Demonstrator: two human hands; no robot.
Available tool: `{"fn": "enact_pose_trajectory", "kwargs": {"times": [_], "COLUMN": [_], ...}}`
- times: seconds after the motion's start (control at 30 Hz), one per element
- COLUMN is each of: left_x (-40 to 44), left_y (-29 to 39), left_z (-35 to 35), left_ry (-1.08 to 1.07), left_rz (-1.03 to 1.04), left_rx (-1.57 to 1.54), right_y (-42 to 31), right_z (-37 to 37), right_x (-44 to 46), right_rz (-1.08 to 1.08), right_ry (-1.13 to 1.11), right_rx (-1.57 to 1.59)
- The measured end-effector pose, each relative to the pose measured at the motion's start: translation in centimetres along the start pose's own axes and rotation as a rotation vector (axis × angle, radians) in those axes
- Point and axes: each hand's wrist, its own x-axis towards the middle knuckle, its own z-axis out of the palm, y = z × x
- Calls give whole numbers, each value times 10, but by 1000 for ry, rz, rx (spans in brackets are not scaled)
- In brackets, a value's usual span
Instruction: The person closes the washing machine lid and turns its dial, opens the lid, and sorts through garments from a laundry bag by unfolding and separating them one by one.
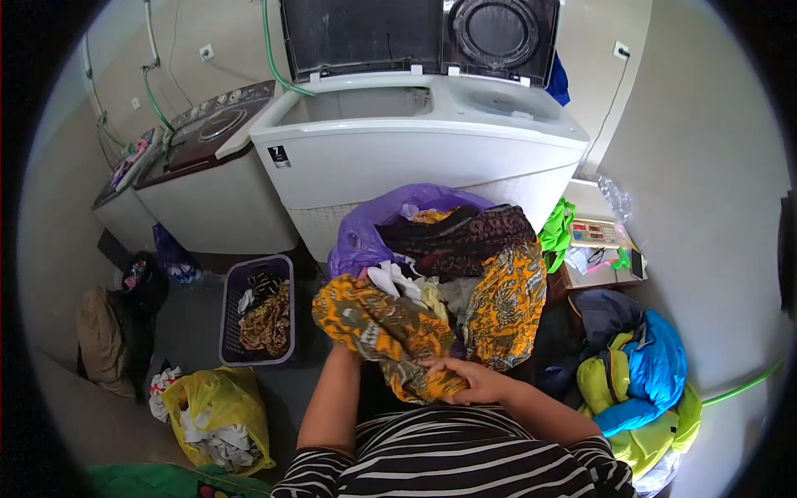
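Note:
A patterned orange and grey cloth (374, 319) is stretched between my hands in front of my body. My right hand (475, 382) pinches its lower edge, with the fingers closed on the fabric. My left forearm (330, 398) runs up beneath the cloth, which covers the left hand and hides its fingers. Just beyond sits an open purple plastic bag (357, 241) heaped with laundry. On the heap lie a dark maroon patterned cloth (465, 236), a similar orange patterned cloth (506, 303) and some white pieces (390, 280).
Behind the bag stands a white twin-tub washing machine (415, 149), both lids raised. Another washer (216, 183) is at left. Around me are a laundry basket (226, 311), a yellow bag (249, 415) of clothes, a pile of jackets (647, 373) and a small cabinet (594, 274) holding small items.

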Motion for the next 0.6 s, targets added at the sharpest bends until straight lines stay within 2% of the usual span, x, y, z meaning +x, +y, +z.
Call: {"fn": "enact_pose_trajectory", "kwargs": {"times": [0.07, 0.13, 0.17, 0.23, 0.27, 0.33, 0.37, 0.43, 0.57, 0.6], "left_x": [-1, 4, 7, 8, 8, 3, -1, -9, -24, -23], "left_y": [9, 13, 14, 10, 7, -2, -6, -6, 14, 22], "left_z": [6, 15, 20, 31, 36, 47, 51, 48, 22, 20], "left_ry": [17, 54, 89, 143, 161, 108, 82, 58, -88, -89], "left_rz": [-35, -119, -205, -338, -383, -326, -296, -265, -277, -272], "left_rx": [-103, -133, -164, -210, -226, -85, -14, 59, -197, -193], "right_y": [11, 16, 22, 28, 19, 11, 20, 32, 40, 28], "right_z": [-5, -12, -18, -33, -33, -26, -23, -30, -58, -65], "right_x": [0, -3, -1, 7, 16, 45, 63, 80, 101, 102], "right_rz": [-94, 2, 2, 60, 7, -49, -128, -207, 59, 52], "right_ry": [-16, 199, 200, 536, 601, 663, 800, 922, 770, 806], "right_rx": [-23, 233, 234, 307, 279, 249, -73, -398, -224, -191]}}
